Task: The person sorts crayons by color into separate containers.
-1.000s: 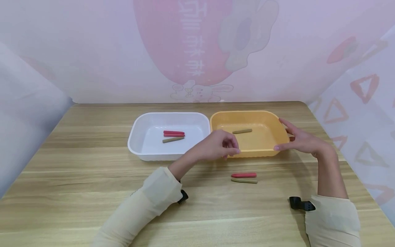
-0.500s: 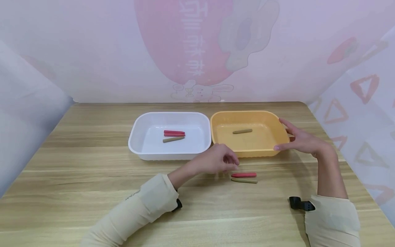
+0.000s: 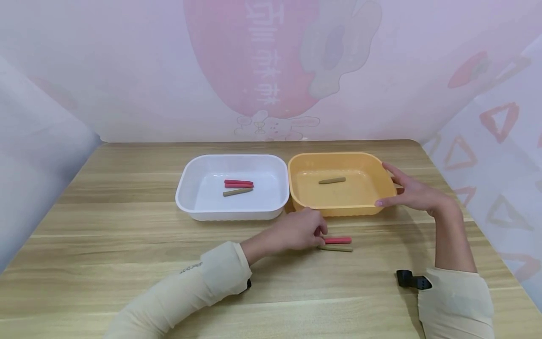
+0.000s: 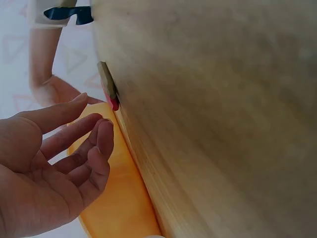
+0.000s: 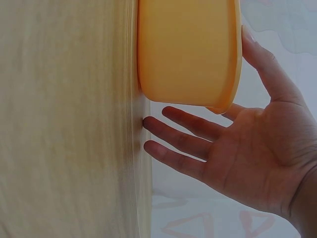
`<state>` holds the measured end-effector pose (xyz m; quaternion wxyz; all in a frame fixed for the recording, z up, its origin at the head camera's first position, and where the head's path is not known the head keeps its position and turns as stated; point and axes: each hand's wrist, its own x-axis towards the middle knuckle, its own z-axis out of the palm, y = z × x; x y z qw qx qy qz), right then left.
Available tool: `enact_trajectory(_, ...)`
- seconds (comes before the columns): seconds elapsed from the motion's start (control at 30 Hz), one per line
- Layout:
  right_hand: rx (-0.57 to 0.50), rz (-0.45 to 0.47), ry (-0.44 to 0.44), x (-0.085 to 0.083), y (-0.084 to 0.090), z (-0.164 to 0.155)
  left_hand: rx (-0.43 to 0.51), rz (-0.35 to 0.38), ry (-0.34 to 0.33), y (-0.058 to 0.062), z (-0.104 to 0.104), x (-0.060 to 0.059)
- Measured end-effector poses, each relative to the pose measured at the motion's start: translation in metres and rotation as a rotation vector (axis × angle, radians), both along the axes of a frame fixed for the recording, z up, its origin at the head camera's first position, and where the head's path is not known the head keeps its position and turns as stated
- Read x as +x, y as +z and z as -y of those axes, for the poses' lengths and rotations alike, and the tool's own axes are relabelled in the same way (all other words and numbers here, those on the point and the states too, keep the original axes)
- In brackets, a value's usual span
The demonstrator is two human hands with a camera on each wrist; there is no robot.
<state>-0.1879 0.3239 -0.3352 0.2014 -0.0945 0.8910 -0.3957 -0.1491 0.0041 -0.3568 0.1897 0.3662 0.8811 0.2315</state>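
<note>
Far left of the worktop (image 3: 106,221): bare wood grain. Further right, a white tray (image 3: 186,197) with two red sticks (image 3: 239,183) and one olive stick (image 3: 237,191) lying inside, long axes roughly left to right. Just beside it, rim almost touching rim, an orange tray (image 3: 305,207) with a single olive stick (image 3: 332,180) inside, lying the same way.

In front of the gap between the trays, left hand (image 3: 296,230) low over the worktop, fingers loosely curled and relaxed, holding nothing; fingertips right at the left ends of a red stick (image 3: 338,240) and an olive stick (image 3: 336,248) lying side by side on the wood. Contact too close to call from the head view; in the left wrist view a small gap shown between fingers (image 4: 101,144) and the pair (image 4: 109,87). Both sticks lay immediately right of that hand, long axes left to right, red one on the tray side, olive one nearer the person. Left hand by far the nearer; approach end-on rather than across the sticks.

Further right, right hand (image 3: 412,193) spread open, straight fingers against the right wall of the orange tray, thumb near the rim; nothing gripped.

Writing: small dark lettering on the left sleeve (image 3: 192,269), too small to read; mirrored characters on the pink backdrop (image 3: 262,61), not legible.
</note>
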Motion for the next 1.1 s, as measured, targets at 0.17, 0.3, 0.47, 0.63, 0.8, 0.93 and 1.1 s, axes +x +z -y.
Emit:
enact_trajectory(0.17, 0.004, -0.001, -0.002, 0.0, 0.0, 0.0, -0.093, -0.042, 0.009, 0.001, -0.008, 0.004)
enact_trajectory(0.3, 0.007, -0.004, 0.001, 0.0, 0.0, 0.0, -0.115, -0.063, -0.005, -0.001, -0.012, 0.005)
enact_trajectory(0.47, 0.001, -0.004, 0.005, 0.0, 0.001, 0.0, -0.134, -0.112, -0.02, -0.001, -0.015, 0.006)
enact_trajectory(0.63, -0.002, -0.001, 0.005, 0.0, 0.001, 0.0, -0.174, -0.134, -0.037, 0.0, -0.018, 0.005)
enact_trajectory(0.8, 0.0, 0.003, 0.002, 0.0, 0.001, 0.001, -0.191, -0.127, -0.03, 0.002, -0.019, 0.006)
enact_trajectory(0.93, -0.003, 0.003, 0.001, 0.001, 0.001, 0.001, -0.172, -0.097, -0.015, 0.003, -0.02, 0.007)
enact_trajectory(1.1, -0.005, -0.003, 0.002, 0.002, 0.002, 0.001, -0.164, -0.083, -0.018, 0.002, -0.021, 0.007)
